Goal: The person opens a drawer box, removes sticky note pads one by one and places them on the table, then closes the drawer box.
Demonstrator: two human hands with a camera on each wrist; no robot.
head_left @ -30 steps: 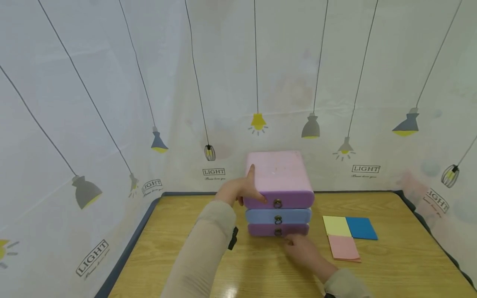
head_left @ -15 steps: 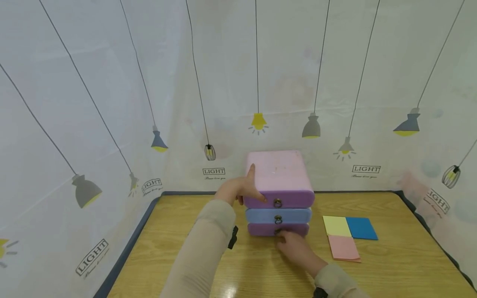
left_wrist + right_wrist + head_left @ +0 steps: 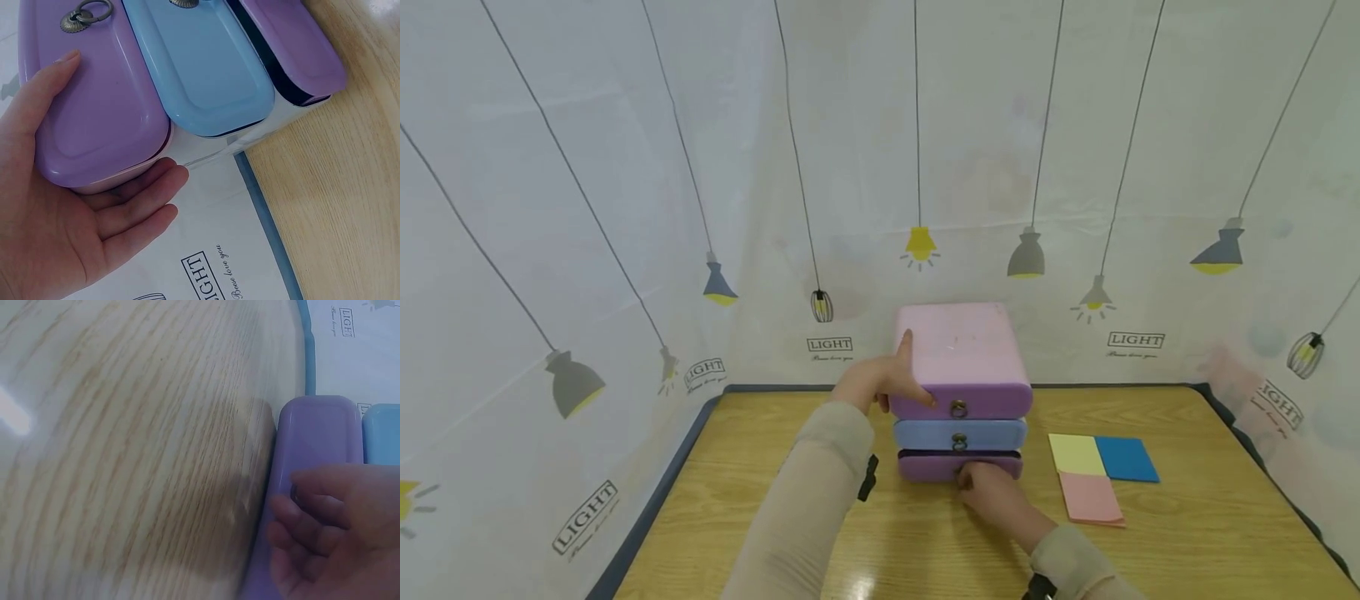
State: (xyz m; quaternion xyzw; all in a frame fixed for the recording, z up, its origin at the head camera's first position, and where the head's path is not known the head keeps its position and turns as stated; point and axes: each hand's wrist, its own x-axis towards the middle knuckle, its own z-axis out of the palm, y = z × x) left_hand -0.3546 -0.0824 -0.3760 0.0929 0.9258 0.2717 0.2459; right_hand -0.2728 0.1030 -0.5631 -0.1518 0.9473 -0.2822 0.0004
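A small pink drawer cabinet (image 3: pixel 958 342) stands at the back of the table, with a purple top drawer (image 3: pixel 103 119), a blue middle drawer (image 3: pixel 206 69) and a purple bottom drawer (image 3: pixel 320 434). My left hand (image 3: pixel 891 383) holds the cabinet's upper left corner, its thumb on the top drawer's front and other fingers along the side. My right hand (image 3: pixel 996 496) pinches the bottom drawer's ring pull (image 3: pixel 294 492), mostly hidden by the fingers. That drawer stands slightly out, with a dark gap above its front. Ring pulls (image 3: pixel 958 409) also hang on the upper drawers.
Right of the cabinet lie yellow (image 3: pixel 1077 455), blue (image 3: pixel 1127 459) and pink (image 3: pixel 1092 498) square paper pads on the wooden table (image 3: pixel 1210 533). A white sheet (image 3: pixel 850 167) printed with hanging lamps rises close behind and at both sides.
My right hand has moved left onto the bottom drawer's ring pull, and that drawer has come slightly forward. My left hand has stayed on the cabinet's corner.
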